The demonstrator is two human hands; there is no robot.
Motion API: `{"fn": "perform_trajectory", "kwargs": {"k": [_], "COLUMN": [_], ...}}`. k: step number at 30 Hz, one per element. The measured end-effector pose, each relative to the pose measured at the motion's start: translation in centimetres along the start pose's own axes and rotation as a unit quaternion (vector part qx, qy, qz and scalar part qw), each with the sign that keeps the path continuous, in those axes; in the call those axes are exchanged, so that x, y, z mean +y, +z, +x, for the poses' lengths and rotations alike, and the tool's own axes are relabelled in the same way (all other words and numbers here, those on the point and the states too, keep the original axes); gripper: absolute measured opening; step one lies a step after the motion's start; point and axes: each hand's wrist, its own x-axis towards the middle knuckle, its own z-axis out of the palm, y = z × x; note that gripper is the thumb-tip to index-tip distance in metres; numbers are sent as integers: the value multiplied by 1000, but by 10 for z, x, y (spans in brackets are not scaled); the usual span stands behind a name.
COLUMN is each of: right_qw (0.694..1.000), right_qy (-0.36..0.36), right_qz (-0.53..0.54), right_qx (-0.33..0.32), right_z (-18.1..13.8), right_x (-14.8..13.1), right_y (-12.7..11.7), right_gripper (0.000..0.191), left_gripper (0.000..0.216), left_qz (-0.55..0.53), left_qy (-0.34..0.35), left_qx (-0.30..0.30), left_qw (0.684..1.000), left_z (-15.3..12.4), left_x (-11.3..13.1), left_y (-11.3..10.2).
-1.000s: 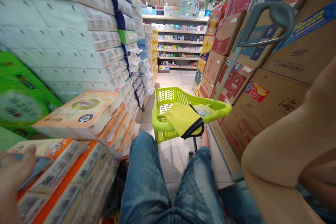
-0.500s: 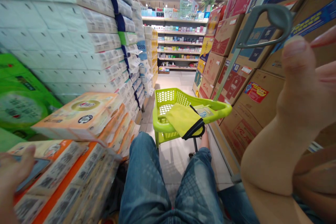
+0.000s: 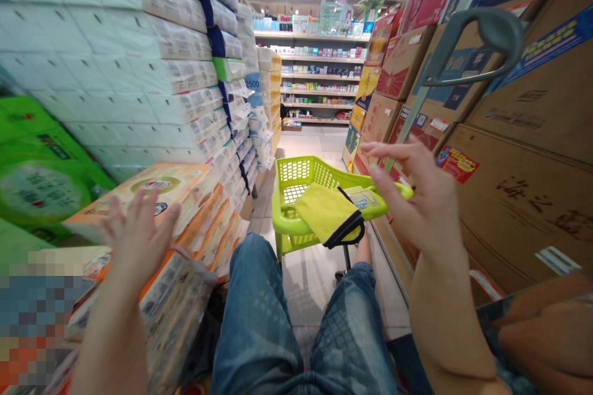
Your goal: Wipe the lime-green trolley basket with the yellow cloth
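My left hand (image 3: 139,241) is open with its fingers spread, above or against the orange tissue packs (image 3: 152,188) stacked on the left; whether it touches them I cannot tell. My right hand (image 3: 419,194) holds nothing, thumb and index finger apart, beside the handle end of a lime-green shopping cart (image 3: 283,222); it hides part of the rim. Draped over the cart's near side is a yellow cloth (image 3: 324,207) with black edging. At the lower left a pixelated patch (image 3: 37,315) covers whatever lies on the packs.
White tissue packs (image 3: 106,80) rise in a tall stack on the left. Cardboard boxes (image 3: 546,197) line the right, with a grey handle on a pole (image 3: 500,43) before them. A bare forearm or leg of another person shows at lower right. Product shelves (image 3: 319,77) stand ahead.
My left hand has moved up and right from beside a phone on the packs. My right hand has come left and down from near the grey handle to the cart. The cart stays put.
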Motion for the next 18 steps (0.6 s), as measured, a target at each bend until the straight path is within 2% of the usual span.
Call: {"fn": "perform_trajectory", "kwargs": {"k": [1, 2, 3, 4, 7, 10, 14, 18], "right_qw": [999, 996, 990, 984, 968, 960, 959, 961], "right_qy": [-7, -10, -8, -3, 15, 20, 25, 34], "right_qz": [-3, 0, -6, -17, -54, -85, -119, -133], "right_qx": [-48, -94, -139, -178, -245, -266, -255, -238], "right_z": [-7, -14, -21, -28, -46, -59, -69, -72], "right_x": [2, 5, 7, 9, 9, 6, 3, 8], "right_y": [7, 14, 21, 28, 46, 61, 77, 88], "right_gripper": [16, 18, 21, 24, 35, 45, 62, 59], "left_gripper": [58, 61, 66, 71, 77, 73, 66, 47], "left_qz": [26, 29, 4, -27, -76, -87, -69, -92], "left_qy": [-34, -45, -32, -3, 76, 119, 150, 147], "left_qx": [39, 15, -35, -84, -156, -153, -140, -150], "left_qw": [998, 998, 999, 996, 982, 977, 976, 973], "left_z": [1, 2, 3, 4, 7, 13, 21, 26], "left_x": [8, 18, 29, 41, 70, 82, 84, 83], "left_y": [10, 21, 32, 43, 72, 91, 107, 116]}}
